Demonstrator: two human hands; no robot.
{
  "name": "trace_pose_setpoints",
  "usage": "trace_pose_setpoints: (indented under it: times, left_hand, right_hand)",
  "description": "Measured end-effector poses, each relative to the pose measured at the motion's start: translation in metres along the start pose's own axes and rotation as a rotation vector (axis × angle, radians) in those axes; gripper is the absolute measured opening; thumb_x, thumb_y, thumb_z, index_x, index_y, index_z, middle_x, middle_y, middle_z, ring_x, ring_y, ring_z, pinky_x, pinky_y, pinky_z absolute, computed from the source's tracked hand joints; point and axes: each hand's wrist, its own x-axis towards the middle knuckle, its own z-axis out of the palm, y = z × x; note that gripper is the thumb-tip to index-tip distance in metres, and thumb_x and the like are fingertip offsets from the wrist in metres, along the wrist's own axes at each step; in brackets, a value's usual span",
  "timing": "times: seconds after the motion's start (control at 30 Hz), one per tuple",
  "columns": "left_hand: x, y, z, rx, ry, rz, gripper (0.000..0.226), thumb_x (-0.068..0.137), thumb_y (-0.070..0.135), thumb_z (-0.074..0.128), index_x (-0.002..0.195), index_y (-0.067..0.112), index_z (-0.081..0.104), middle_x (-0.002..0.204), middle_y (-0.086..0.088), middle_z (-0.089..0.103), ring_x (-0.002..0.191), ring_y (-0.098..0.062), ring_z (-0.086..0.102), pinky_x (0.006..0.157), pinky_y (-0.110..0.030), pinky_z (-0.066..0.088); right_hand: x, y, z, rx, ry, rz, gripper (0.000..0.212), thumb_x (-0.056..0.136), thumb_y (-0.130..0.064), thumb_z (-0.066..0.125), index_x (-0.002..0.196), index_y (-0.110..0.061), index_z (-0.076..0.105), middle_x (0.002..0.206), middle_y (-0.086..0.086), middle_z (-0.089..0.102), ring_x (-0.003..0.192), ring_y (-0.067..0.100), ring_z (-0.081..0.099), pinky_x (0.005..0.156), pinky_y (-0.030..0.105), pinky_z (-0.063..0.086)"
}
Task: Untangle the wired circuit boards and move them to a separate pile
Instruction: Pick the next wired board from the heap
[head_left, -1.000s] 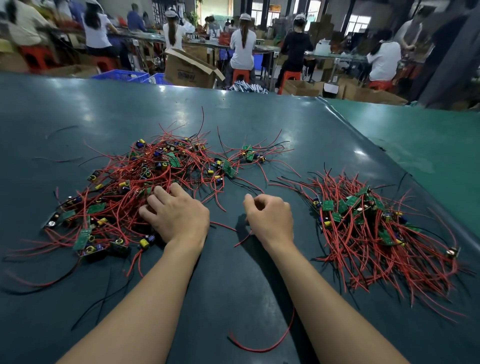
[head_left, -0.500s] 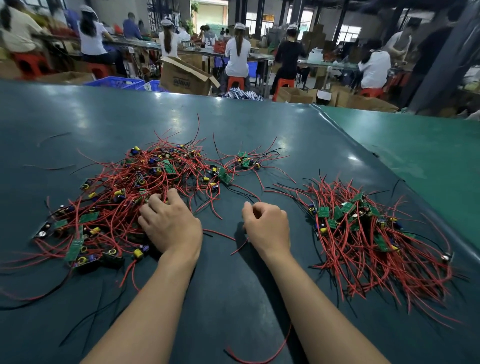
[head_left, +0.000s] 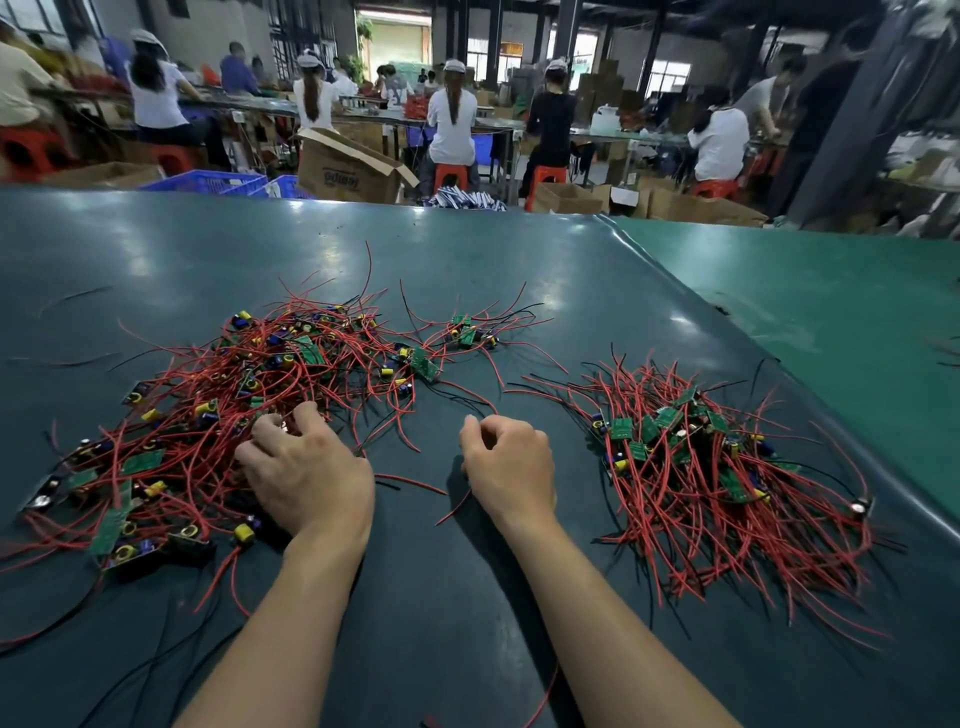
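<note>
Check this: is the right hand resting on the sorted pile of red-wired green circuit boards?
No, the right hand sits on the bare dark green table, apart from the sorted pile of red-wired green circuit boards further right.

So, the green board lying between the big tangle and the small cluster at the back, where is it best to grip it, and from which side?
Probably pinch the green board by its bare right edge, coming from the open table on the right. Its left end runs into the red wires of the tangle; the right side looks freer, so pulling rightward should drag less along.
</note>
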Motion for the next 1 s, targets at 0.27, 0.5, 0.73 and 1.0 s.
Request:
trace_pose_setpoints:
  times: [0.27,0.5,0.73,1.0]
  left_hand:
    - [-0.004,0.002,-0.003,-0.018,-0.015,-0.069,0.048,0.073,0.006,0.066,0.119,0.005,0.052,0.120,-0.029,0.053,0.110,-0.046,0.048,0.094,-0.051,0.031]
    - [-0.007,-0.001,-0.009,-0.317,0.194,0.083,0.048,0.079,-0.007,0.066,0.124,0.007,0.058,0.119,-0.023,0.056,0.108,-0.044,0.052,0.091,-0.053,0.041]
    - [-0.010,-0.003,-0.012,-0.461,0.216,0.140,0.059,0.077,-0.009,0.061,0.133,0.006,0.051,0.126,-0.023,0.051,0.110,-0.041,0.054,0.090,-0.053,0.046]
    - [-0.013,0.003,-0.016,-0.568,0.438,0.388,0.046,0.082,-0.006,0.058,0.127,0.005,0.055,0.122,-0.021,0.054,0.113,-0.030,0.052,0.090,-0.048,0.044]
  right_hand:
    - [-0.004,0.001,-0.002,0.055,0.032,-0.004,0.046,0.093,-0.040,0.051,0.060,-0.008,0.054,0.056,0.006,0.061,0.060,0.027,0.057,0.058,0.036,0.048]
    - [-0.005,0.004,-0.003,0.168,0.017,-0.005,0.042,0.094,-0.039,0.052,0.069,-0.008,0.066,0.061,0.008,0.066,0.065,0.029,0.067,0.065,0.040,0.054]
    - [-0.005,0.005,-0.002,0.194,0.010,-0.013,0.041,0.094,-0.038,0.054,0.068,-0.009,0.067,0.060,0.009,0.066,0.062,0.030,0.065,0.064,0.043,0.055]
    - [0.000,0.007,0.000,0.208,-0.005,-0.003,0.042,0.092,-0.040,0.053,0.071,-0.006,0.067,0.060,0.010,0.066,0.062,0.033,0.064,0.064,0.044,0.055]
